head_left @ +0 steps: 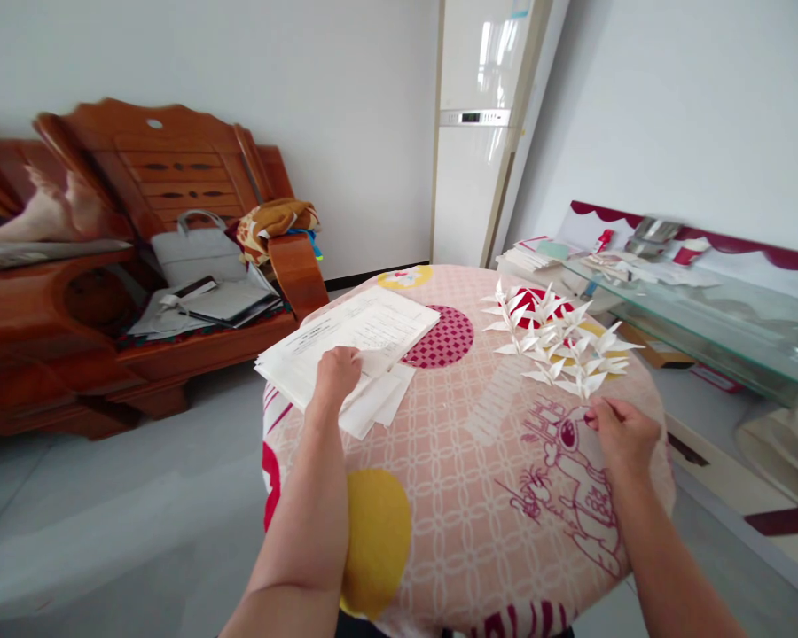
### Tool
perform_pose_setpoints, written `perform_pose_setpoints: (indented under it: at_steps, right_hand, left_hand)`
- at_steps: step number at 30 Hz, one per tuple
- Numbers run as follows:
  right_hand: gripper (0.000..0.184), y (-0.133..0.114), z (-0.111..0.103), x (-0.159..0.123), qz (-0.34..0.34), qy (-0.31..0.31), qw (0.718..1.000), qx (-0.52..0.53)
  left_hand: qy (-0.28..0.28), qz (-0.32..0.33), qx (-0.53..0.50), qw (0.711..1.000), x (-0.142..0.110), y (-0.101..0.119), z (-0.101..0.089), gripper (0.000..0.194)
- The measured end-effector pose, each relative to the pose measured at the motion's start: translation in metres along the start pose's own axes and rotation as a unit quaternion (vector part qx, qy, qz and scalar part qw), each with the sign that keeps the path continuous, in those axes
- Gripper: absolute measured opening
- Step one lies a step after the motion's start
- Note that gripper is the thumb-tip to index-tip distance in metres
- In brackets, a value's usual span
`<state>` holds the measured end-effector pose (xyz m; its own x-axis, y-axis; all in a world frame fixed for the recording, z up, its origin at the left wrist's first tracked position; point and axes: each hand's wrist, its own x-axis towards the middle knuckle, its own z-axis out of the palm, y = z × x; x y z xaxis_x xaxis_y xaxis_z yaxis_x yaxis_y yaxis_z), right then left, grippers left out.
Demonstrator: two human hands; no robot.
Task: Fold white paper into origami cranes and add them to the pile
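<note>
My left hand [337, 379] is closed over a stack of printed papers [312, 341] on the left of the round table. A small white piece of paper [374, 361] sticks out from its fingertips. Beneath the stack's near edge lie smaller white paper pieces [389, 396]. Several folded white paper cranes [551, 332] stand in a cluster at the table's right. My right hand [623, 436] is pinched at the near edge of this cluster, its fingertips at the tip of the nearest paper crane [583, 383].
A pink patterned cloth [439, 496] covers the table. To the right is a glass-topped stand [718, 310] with papers and a red-white cup [692, 252]. A wooden sofa [173, 177] with a grey bag [192, 252] stands left; another person's feet [66, 208] rest there. Behind is a tall white cabinet-like appliance [473, 186].
</note>
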<state>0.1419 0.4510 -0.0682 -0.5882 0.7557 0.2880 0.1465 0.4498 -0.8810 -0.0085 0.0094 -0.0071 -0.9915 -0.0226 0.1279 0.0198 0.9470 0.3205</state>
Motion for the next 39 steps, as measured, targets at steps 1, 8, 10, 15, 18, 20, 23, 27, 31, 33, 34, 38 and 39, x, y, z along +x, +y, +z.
perform_pose_setpoints:
  at_steps: [1,8,10,15,18,20,23,27,31,33,34,38,39]
  right_hand:
    - [0.028,-0.005,0.002,-0.003,-0.038,-0.004,0.999,-0.02]
    - [0.039,-0.061,0.038,-0.044,-0.387,-0.178,0.904,-0.029]
    - [0.046,-0.064,0.051,-0.054,-0.426,-0.228,0.874,-0.041]
    - [0.029,-0.051,0.058,-0.061,-0.437,-0.316,0.841,-0.031]
    - [0.02,-0.051,0.05,-0.057,-0.382,-0.367,0.849,-0.005]
    - [0.016,-0.057,0.046,-0.052,-0.334,-0.398,0.855,-0.007]
    - [0.016,-0.066,0.048,-0.04,-0.275,-0.433,0.858,-0.028]
    - [0.015,-0.074,0.066,-0.023,-0.183,-0.469,0.864,-0.03]
    - [0.044,-0.074,0.084,-0.018,-0.16,-0.438,0.884,-0.021]
    - [0.044,-0.074,0.087,-0.021,-0.16,-0.43,0.888,-0.029]
    - [0.041,-0.074,0.087,-0.023,-0.159,-0.427,0.889,-0.033]
    - [0.03,-0.073,0.084,-0.03,-0.17,-0.408,0.895,-0.055]
    - [0.029,-0.072,0.084,-0.031,-0.178,-0.402,0.896,-0.063]
  left_hand:
    - [0.017,-0.002,0.003,1.0,-0.001,0.007,0.0,0.031]
    - [-0.048,0.286,-0.04,0.956,-0.051,0.102,0.03,0.026]
    - [-0.093,0.371,-0.03,0.923,-0.072,0.123,0.041,0.024]
    - [-0.167,0.443,-0.041,0.88,-0.098,0.136,0.051,0.024]
    - [-0.164,0.383,-0.098,0.904,-0.087,0.126,0.052,0.023]
    - [-0.171,0.316,-0.145,0.922,-0.074,0.117,0.051,0.026]
    - [-0.224,0.272,-0.205,0.913,-0.056,0.106,0.049,0.019]
    - [-0.21,0.211,-0.241,0.924,-0.049,0.1,0.047,0.016]
    - [-0.17,0.149,-0.226,0.947,-0.053,0.1,0.047,0.031]
    - [-0.162,0.138,-0.212,0.954,-0.055,0.1,0.049,0.041]
    - [-0.16,0.136,-0.203,0.956,-0.056,0.099,0.05,0.044]
    - [-0.145,0.151,-0.165,0.964,-0.059,0.098,0.056,0.039]
    - [-0.14,0.158,-0.157,0.965,-0.06,0.098,0.057,0.037]
